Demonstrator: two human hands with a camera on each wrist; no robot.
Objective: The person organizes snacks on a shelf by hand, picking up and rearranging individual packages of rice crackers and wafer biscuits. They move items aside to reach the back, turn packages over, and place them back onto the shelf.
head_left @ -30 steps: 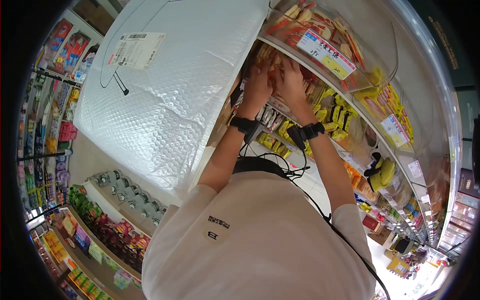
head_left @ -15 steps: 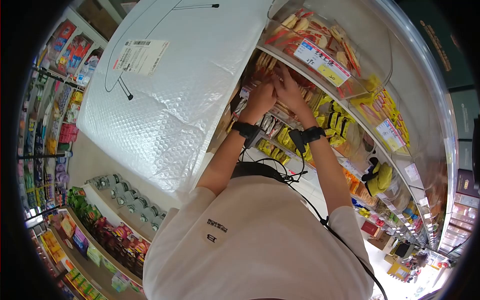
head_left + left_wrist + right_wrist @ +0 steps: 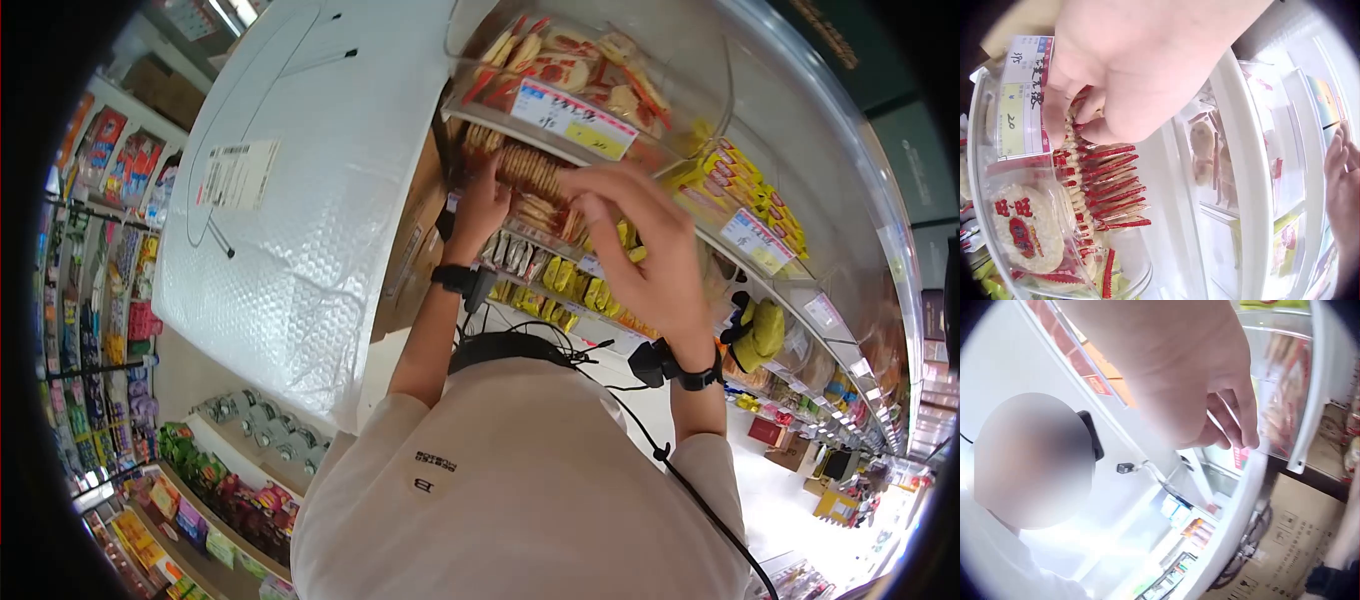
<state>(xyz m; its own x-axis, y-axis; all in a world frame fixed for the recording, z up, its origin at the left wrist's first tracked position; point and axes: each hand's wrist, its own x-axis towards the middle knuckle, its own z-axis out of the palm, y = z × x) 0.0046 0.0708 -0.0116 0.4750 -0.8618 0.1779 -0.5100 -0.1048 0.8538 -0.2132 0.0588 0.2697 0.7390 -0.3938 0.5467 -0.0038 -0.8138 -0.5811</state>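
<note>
Pinching the near end of the cracker packets [image 3: 1107, 181] with the curled fingers of the left hand [image 3: 1147, 62], at the labelled front edge of the clear bin [image 3: 979, 162]. Stacked on edge, in a row running back from there. Right hand [image 3: 650, 250] off the shelf, loosely curled, empty. Exact grip hidden behind the knuckles.

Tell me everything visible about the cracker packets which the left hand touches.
The cracker packets are thin, round pale crackers in clear wrappers with red edges and print. They stand on edge in a tight row inside a clear plastic bin behind a price label. One lies face-on against the bin's wall. The left hand curls its fingers over one end of the row.
</note>
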